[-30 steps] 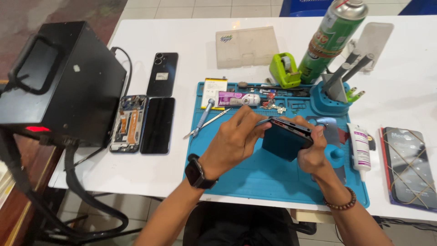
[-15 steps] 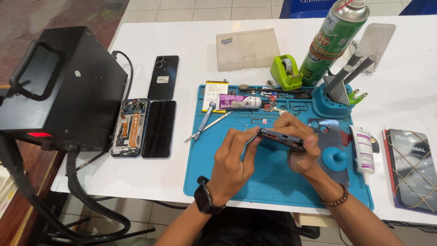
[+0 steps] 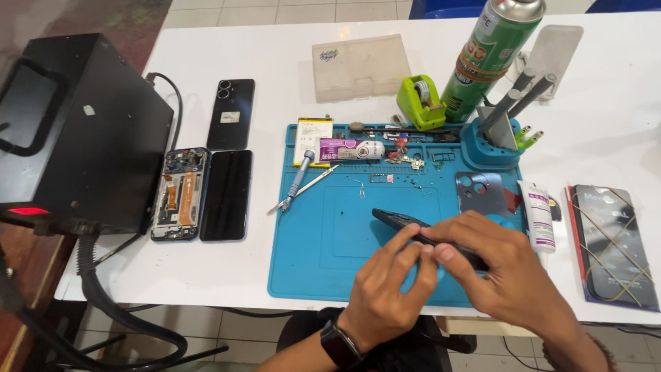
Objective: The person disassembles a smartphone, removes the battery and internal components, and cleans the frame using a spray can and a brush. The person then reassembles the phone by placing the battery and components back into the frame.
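Note:
Both my hands hold a dark phone (image 3: 399,222) edge-on, low over the blue repair mat (image 3: 317,255). My left hand (image 3: 385,289), with a black watch on the wrist, pinches its near edge with the fingertips. My right hand (image 3: 506,272) wraps the phone's right end, fingers curled over it. On the mat behind lie a grey phone back cover (image 3: 482,193), a screwdriver (image 3: 300,179), tweezers (image 3: 306,187), a phone battery (image 3: 313,136) and several small screws and parts.
A black box-shaped machine (image 3: 89,131) with hoses stands at the left. Beside it lie an opened phone (image 3: 179,193), a dark screen (image 3: 227,194) and a black phone (image 3: 232,112). A green spray can (image 3: 492,55), tape dispenser (image 3: 421,102), blue tool holder (image 3: 492,141), glue tube (image 3: 537,215) and packaged phone case (image 3: 613,241) sit behind and to the right.
My hands have pulled the phone toward me, from mid-mat to the mat's near part. It turned from face-up to edge-on. The grey back cover is now uncovered.

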